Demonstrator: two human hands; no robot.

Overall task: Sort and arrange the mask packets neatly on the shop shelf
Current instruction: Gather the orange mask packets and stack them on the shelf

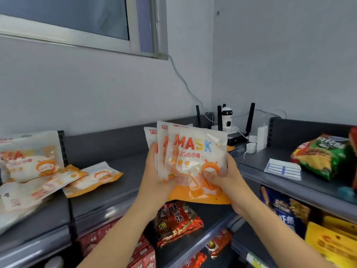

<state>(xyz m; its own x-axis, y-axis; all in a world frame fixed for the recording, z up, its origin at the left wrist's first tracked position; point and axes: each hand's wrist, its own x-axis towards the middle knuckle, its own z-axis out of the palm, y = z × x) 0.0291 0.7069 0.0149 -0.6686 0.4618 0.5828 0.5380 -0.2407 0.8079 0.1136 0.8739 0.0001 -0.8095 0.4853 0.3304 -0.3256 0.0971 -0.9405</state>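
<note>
Both forearms (123, 229) reach up from below. My left hand (153, 175) and right hand (227, 176) each curl round one side of a fanned bundle of glossy white-and-orange plastic mask packets (195, 151), holding it upright above the dark grey metal shelf (123, 171). I reckon I'm squaring the stack. Next I'd tap the crinkly, slippery edges flush, then set it by the loose heap of matching packets (58, 175) on the left.

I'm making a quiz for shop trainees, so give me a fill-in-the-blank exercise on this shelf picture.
The left hand and right hand together hold a bunch of packets printed with the word ____.
The bunch's bottom edge is coloured ____.
More mask packets lie on the shelf to the ____ of the hands.
Missing: MASK; orange; left.
</note>
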